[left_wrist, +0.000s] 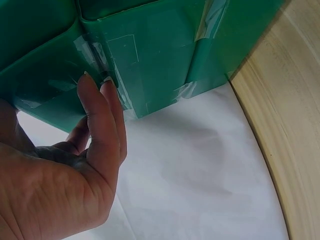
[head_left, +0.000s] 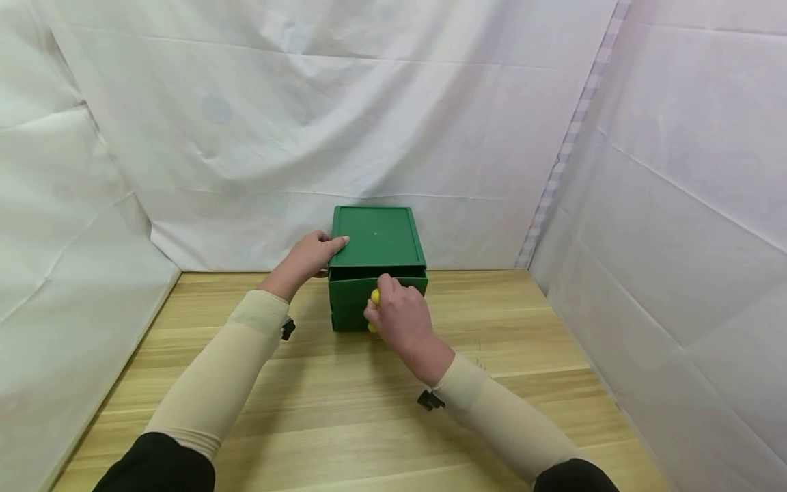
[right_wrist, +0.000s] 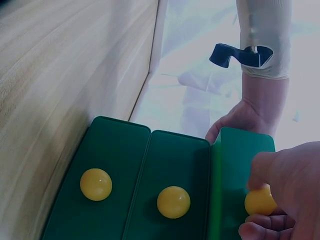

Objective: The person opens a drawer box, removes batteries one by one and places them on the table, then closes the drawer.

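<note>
A small green drawer cabinet with yellow round knobs stands at the back of the table. My left hand holds its left side, thumb over the top edge; in the left wrist view the fingertips touch the taped green wall. My right hand pinches the yellow knob of the top drawer, which juts out a little, with a dark gap under the cabinet's top. Beneath it, the middle knob and the bottom knob sit on drawers flush with each other.
White cloth hangs behind the cabinet, and more white cloth lines the sides. The wooden table stretches in front of the cabinet. A dark clip is on each wrist's beige sleeve.
</note>
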`<state>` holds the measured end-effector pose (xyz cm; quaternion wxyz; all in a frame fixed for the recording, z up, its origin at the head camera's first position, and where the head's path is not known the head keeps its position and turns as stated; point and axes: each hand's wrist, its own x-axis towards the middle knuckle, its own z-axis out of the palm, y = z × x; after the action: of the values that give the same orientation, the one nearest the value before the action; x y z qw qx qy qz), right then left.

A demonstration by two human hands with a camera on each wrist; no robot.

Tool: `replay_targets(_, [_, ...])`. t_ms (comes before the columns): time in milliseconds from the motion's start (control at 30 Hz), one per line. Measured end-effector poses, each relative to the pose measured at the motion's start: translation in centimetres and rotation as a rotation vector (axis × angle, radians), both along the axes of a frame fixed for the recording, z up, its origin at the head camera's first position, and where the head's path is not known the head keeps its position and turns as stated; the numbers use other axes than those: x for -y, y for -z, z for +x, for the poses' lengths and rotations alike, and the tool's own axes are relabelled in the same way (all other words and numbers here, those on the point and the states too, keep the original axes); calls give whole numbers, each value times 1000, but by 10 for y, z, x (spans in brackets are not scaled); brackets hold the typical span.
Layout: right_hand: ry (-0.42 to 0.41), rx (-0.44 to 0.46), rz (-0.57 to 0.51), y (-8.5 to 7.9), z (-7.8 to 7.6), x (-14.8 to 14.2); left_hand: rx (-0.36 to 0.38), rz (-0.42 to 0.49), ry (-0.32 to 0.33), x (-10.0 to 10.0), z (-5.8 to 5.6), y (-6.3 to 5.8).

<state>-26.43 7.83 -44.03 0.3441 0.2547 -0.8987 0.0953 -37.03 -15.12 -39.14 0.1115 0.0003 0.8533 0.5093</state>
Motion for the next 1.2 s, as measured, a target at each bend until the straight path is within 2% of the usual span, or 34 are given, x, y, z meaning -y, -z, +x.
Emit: replay_targets(1200, [59,23,121,-13,18,0,-6,-19,-11,-1,-2,2])
